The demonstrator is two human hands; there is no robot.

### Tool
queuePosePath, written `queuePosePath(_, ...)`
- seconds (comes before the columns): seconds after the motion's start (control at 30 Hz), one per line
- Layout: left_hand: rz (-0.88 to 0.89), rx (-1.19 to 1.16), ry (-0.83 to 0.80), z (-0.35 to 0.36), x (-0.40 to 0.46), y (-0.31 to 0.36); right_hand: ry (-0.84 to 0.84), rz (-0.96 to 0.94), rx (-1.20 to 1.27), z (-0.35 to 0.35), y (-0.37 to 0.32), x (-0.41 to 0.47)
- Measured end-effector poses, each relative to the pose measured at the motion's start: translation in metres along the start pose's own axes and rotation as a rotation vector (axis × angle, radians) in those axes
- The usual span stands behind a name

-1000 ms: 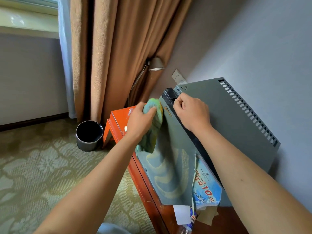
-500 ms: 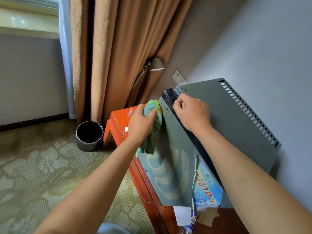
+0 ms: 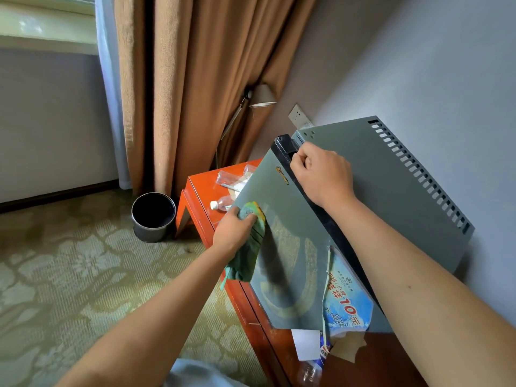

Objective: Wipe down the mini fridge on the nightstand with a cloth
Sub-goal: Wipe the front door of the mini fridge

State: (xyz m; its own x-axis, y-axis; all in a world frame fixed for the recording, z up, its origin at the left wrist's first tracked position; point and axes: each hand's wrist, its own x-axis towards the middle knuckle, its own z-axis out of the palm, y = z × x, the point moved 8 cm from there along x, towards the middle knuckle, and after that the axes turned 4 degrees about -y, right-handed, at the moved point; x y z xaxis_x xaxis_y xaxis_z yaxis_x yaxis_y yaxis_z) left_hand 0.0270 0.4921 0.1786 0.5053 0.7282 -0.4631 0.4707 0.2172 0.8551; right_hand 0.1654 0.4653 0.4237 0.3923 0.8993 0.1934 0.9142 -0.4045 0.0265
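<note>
Now the left hand (image 3: 233,230) is gripping the soft cloth (image 3: 248,244), bunching it against the mini fridge (image 3: 290,247) door; limp fabric, so a full fistful looks best; the right hand (image 3: 321,177) is clenching the door's top edge, bracing a boxy, probably heavy unit sitting on the orange desk (image 3: 201,191); smooth panel, likely slippery where damp streaks are showing.

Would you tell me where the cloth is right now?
In the head view, the cloth is in the left hand, against the mini fridge door's left side.
</note>
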Motion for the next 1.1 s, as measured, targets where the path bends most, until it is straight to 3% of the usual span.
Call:
queuePosePath(0.2, 0.197, -0.171, 0.173, -0.015, -0.005, 0.032, 0.010, -0.010, -0.003, 0.000, 0.001, 0.001)
queuePosePath(0.33, -0.033, 0.062, -0.078, 0.001, 0.005, 0.000, 0.009, 0.016, -0.008, 0.001, 0.002, 0.001)
queuePosePath(0.4, -0.051, 0.118, -0.115, -0.002, 0.004, -0.003, 0.006, 0.014, -0.003, 0.002, 0.002, 0.001)
queuePosePath(0.6, 0.203, -0.223, 0.121, -0.034, 0.002, 0.053, 0.006, 0.006, -0.010, 0.001, 0.001, 0.001)
queuePosePath(0.67, 0.162, -0.213, 0.098, -0.034, 0.010, 0.048, 0.007, 0.006, -0.016, 0.000, 0.001, 0.001)
queuePosePath(0.8, -0.125, 0.096, -0.119, -0.011, 0.017, -0.008, 0.002, 0.016, -0.009, 0.001, 0.001, 0.002)
queuePosePath(0.87, -0.112, 0.113, -0.143, -0.002, 0.014, -0.018, 0.002, 0.018, -0.001, 0.002, 0.001, 0.001)
queuePosePath(1.1, 0.192, -0.170, 0.181, -0.048, 0.017, 0.054, -0.003, 0.008, -0.011, 0.002, 0.001, 0.002)
